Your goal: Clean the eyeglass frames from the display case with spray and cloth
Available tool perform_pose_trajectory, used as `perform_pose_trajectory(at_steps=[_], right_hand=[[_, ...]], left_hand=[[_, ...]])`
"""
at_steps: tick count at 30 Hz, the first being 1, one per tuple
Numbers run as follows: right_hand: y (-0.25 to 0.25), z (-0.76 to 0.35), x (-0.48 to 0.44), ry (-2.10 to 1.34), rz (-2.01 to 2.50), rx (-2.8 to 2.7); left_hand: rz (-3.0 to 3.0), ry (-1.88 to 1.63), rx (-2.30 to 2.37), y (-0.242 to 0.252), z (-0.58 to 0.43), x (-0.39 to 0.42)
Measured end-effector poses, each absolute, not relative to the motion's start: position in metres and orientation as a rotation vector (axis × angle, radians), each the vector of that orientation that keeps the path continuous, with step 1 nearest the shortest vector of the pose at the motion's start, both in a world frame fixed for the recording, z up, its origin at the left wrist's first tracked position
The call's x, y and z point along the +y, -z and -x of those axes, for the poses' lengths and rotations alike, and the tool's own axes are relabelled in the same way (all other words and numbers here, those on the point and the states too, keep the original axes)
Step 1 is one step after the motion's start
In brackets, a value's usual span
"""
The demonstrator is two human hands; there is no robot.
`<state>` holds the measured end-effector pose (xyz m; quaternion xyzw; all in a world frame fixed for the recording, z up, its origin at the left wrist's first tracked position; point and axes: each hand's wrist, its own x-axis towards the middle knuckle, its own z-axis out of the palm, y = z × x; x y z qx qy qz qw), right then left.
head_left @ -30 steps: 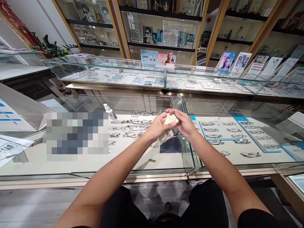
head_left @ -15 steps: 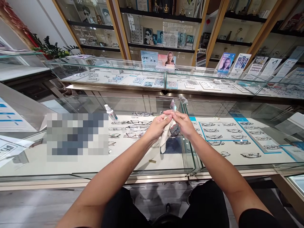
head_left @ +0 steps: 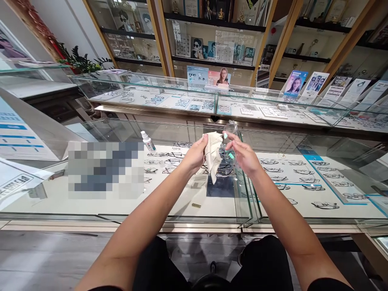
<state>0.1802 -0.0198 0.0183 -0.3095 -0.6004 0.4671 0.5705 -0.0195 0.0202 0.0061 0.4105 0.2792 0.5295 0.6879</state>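
My left hand (head_left: 196, 155) pinches a cream lens-cleaning cloth (head_left: 214, 155), which hangs down in loose folds. My right hand (head_left: 245, 158) grips a pair of thin-framed eyeglasses (head_left: 231, 155) by its fingers; the clear lenses show green reflections. Cloth and glasses are close together above the glass display counter, side by side. How the right fingers sit on the frame is partly hidden. To the left, a white spray bottle (head_left: 148, 142) stands upright on the counter.
Rows of eyeglasses (head_left: 304, 171) are laid out in the glass counter (head_left: 176, 220). A dark blue mat (head_left: 220, 187) and a small gold-coloured bar (head_left: 196, 205) show under my hands. Another display case (head_left: 151, 110) with brochures (head_left: 295, 83) runs behind. A pixelated patch covers the left.
My hands have moved apart. The cloth, earlier bunched between both hands around the glasses, now hangs from my left hand, while the glasses have tilted in my right. The view has shifted slightly.
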Motion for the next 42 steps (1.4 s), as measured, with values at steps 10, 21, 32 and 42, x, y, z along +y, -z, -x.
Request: perform_pose_trajectory(at_steps=[10, 21, 32, 42], right_hand=[[0.004, -0.17, -0.015, -1.264, 0.827, -1.55], [0.001, -0.168, -0.016, -1.323, 0.86, -1.492], [-0.007, -0.169, -0.017, -1.386, 0.83, -1.429], [-0.004, -0.173, -0.015, -1.423, 0.831, -1.438]], left_hand=[[-0.912, -1.133, 0.594, -0.011, 0.021, 0.014], [-0.981, -1.107, 0.518, -0.011, 0.023, 0.015], [-1.134, -1.033, 0.451, -0.012, 0.027, 0.015], [-1.233, -1.019, 0.518, -0.017, 0.031, 0.013]])
